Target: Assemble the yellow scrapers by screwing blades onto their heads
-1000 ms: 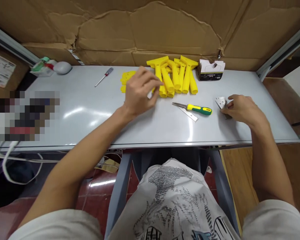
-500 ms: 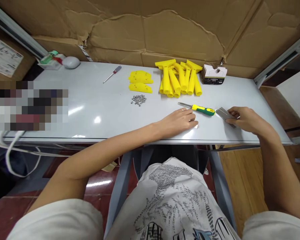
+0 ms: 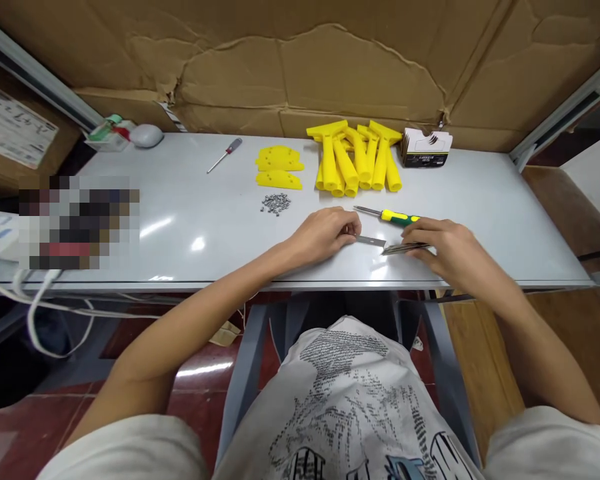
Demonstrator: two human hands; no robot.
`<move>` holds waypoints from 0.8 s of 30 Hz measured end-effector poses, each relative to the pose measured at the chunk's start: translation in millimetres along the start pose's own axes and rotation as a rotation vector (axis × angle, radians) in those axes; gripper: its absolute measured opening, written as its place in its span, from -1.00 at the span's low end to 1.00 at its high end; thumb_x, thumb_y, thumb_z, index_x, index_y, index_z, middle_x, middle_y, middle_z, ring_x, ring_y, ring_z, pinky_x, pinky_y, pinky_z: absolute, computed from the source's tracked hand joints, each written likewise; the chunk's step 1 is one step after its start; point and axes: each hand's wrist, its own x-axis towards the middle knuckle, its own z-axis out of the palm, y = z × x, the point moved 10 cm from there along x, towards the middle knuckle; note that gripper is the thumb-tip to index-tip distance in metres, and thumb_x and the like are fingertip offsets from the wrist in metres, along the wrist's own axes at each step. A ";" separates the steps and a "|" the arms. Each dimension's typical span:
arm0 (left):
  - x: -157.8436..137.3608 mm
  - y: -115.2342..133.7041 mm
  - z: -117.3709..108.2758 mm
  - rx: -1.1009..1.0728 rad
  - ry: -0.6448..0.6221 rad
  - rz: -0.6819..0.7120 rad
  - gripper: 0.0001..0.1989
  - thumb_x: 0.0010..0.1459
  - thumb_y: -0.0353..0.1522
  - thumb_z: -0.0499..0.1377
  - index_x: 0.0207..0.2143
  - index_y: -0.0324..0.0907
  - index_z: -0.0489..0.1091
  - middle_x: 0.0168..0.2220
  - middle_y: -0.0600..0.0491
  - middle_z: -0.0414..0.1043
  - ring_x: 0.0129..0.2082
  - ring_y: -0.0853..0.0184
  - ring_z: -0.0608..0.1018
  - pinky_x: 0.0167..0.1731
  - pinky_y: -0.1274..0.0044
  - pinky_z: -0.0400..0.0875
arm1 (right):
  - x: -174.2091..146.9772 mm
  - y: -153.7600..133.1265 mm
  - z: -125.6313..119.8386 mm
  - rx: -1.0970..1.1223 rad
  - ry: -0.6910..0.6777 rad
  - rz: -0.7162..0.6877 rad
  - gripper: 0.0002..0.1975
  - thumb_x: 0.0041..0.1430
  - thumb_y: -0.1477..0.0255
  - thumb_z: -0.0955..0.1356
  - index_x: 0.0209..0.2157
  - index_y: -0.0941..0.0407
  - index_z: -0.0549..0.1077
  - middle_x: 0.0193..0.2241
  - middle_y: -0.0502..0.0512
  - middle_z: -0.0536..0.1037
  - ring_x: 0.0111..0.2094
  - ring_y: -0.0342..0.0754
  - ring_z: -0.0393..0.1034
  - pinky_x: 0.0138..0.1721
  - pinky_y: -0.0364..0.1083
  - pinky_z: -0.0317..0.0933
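Between the thumb and fingers of my left hand (image 3: 327, 230) is one end of a flat grey metal blade (image 3: 371, 241), which points right, low over the table. My right hand (image 3: 445, 250) is closed on a thin stack of metal blades (image 3: 403, 250), seen nearly edge-on. The single blade's free end meets or overlaps the stack's left end; whether they touch I cannot tell. Just beyond my hands lies a screwdriver (image 3: 387, 215) with a yellow and green handle, its far right end hidden behind my right fingers.
Yellow scraper handles (image 3: 363, 160) are piled at the back, beside black and white cards (image 3: 426, 148). Flat yellow plates (image 3: 279, 180), a heap of small screws (image 3: 276, 203) and a smaller screwdriver (image 3: 225, 155) lie further left. A white mouse (image 3: 147, 136) and a small tray (image 3: 107, 141) stand back left.
My right hand has moved left with the stack of blades, to in front of the screwdriver. My left hand has shifted slightly left and has taken hold of one blade.
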 end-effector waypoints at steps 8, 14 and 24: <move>-14.7 -9.5 -16.6 -0.130 0.179 0.089 -0.73 0.54 -0.54 0.36 -0.04 -0.07 0.86 -0.09 0.00 0.86 -0.12 0.18 0.80 0.06 0.34 0.70 | 39.0 -25.5 35.7 -0.159 -0.022 -0.092 -0.81 0.53 0.60 0.51 -0.07 0.05 0.79 -0.06 0.13 0.91 -0.01 0.25 0.81 0.10 0.16 0.44; -30.0 -0.3 -19.0 -0.125 0.118 0.098 -0.63 0.77 -0.31 0.20 0.36 -0.07 0.77 0.17 -0.07 0.89 0.14 0.09 0.86 0.26 0.27 0.74 | 53.6 -36.1 37.5 -0.182 0.021 0.001 -0.82 0.48 0.54 0.57 0.05 0.05 0.73 -0.13 0.21 0.88 -0.11 0.30 0.78 0.01 0.13 0.38; -43.5 10.5 -7.1 0.374 0.161 0.192 -0.69 0.71 -0.44 0.26 0.27 -0.11 0.79 0.08 -0.02 0.89 0.09 -0.01 0.74 -0.10 0.27 0.66 | 49.9 -43.9 41.6 -0.413 0.024 -0.072 -0.72 0.69 0.18 0.55 0.04 0.13 0.76 0.00 0.41 0.83 0.00 0.38 0.72 -0.13 0.12 0.34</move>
